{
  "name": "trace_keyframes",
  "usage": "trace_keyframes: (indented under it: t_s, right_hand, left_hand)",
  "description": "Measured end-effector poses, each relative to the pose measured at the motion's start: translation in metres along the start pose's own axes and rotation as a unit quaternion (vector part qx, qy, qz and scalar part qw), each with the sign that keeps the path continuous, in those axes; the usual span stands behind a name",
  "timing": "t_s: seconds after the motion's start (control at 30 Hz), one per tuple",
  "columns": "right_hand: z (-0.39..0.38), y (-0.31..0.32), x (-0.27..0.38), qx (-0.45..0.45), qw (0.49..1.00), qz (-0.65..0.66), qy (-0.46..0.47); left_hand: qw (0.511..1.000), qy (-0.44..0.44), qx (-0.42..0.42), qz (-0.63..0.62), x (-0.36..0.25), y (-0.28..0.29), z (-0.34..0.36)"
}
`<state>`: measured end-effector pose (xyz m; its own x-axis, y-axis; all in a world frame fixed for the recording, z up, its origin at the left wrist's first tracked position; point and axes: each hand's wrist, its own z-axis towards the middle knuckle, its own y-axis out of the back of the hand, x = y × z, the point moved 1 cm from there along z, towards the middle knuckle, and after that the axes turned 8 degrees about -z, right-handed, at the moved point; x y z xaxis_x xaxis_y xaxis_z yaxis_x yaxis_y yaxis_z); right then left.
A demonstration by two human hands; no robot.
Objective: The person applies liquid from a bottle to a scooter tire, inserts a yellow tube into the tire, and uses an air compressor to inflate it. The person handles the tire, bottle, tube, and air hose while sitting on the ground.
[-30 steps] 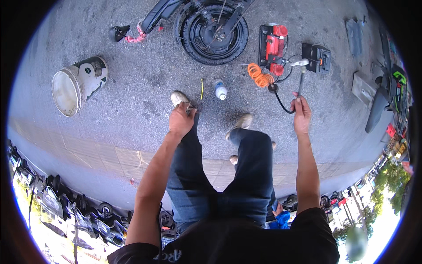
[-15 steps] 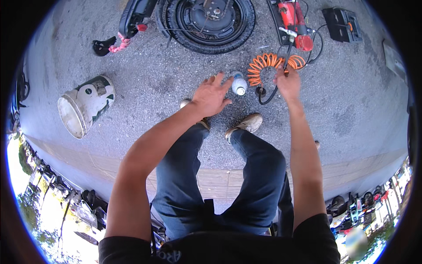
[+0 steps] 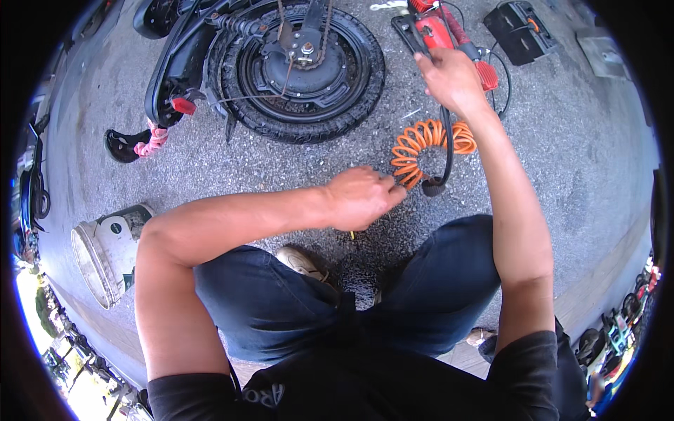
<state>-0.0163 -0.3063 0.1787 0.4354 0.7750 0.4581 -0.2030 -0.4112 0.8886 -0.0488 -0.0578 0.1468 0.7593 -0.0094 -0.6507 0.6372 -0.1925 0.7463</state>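
My left hand [image 3: 361, 198] is closed in front of my knees, its fingers curled near the lower end of an orange coiled hose [image 3: 407, 149]. A thin yellow piece [image 3: 352, 235] shows below that hand; what the fingers grip is hidden. Further forward, my right hand [image 3: 453, 83] is closed around the upper end of a black hose [image 3: 447, 137], beside a red machine [image 3: 437, 31] that looks like an air pump. The black hose runs down across the coil to a dark round end [image 3: 433, 186] on the asphalt.
A wheel [image 3: 297, 74] with a black tyre and chain lies ahead, joined to a toppled motorbike-like frame [image 3: 168, 77]. At left a dirty white bucket [image 3: 105, 263] rests on its side. A black open case [image 3: 521, 31] stands at the far right.
My knees have come forward and lower. My right hand has moved up the black hose toward the red machine. My left hand has closed and shifted right; the bottle beside it is out of sight.
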Motion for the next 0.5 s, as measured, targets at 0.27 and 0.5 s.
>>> trace_keyframes:
  t_s: [0.27, 0.5]
  right_hand:
    - [-0.003, -0.030, 0.066, 0.027, 0.998, -0.016, -0.059]
    - [0.027, -0.080, 0.029, 0.067, 0.949, 0.256, -0.172]
  left_hand:
    - [0.966, 0.186, -0.136, -0.118, -0.011, 0.059, -0.139]
    - [0.882, 0.413, -0.220, -0.064, 0.002, 0.037, -0.251]
